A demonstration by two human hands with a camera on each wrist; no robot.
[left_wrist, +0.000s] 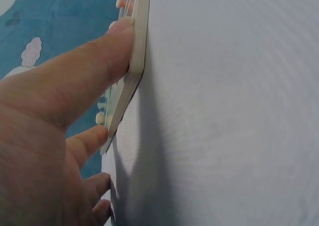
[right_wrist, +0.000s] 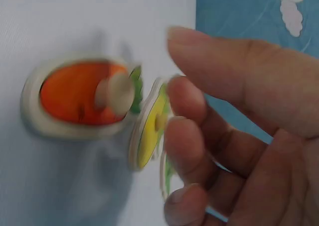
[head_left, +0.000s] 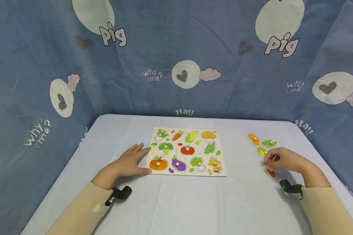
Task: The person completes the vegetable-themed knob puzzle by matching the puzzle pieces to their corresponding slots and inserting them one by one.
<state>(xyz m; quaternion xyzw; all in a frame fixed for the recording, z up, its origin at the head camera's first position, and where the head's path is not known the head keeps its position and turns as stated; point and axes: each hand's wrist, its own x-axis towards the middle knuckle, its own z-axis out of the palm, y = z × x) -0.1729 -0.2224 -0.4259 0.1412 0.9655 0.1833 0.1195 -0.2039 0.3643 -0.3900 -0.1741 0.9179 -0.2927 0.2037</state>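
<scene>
My left hand (head_left: pixel 129 162) lies at the left edge of a wooden vegetable knob puzzle board (head_left: pixel 200 151), its fingers spread. In the left wrist view the thumb (left_wrist: pixel 107 52) rests on the board near a corner, and a fingertip touches the side. At the right, my right hand (head_left: pixel 288 160) hovers over a carrot puzzle piece (head_left: pixel 271 173). The right wrist view shows its loosely bent fingers apart from the knob of the carrot piece (right_wrist: pixel 65 94), holding nothing. A corn piece (right_wrist: pixel 151 136) lies just beyond.
Beyond the right hand lie a yellow-orange potato-like piece (head_left: pixel 253 139) and a green leafy-looking piece (head_left: pixel 269 143). Knobbed pieces such as the pumpkin (head_left: pixel 154 166) and eggplant (head_left: pixel 176 165) sit in the board. A white-covered table (head_left: pixel 191 205) meets a blue patterned curtain (head_left: pixel 153 98).
</scene>
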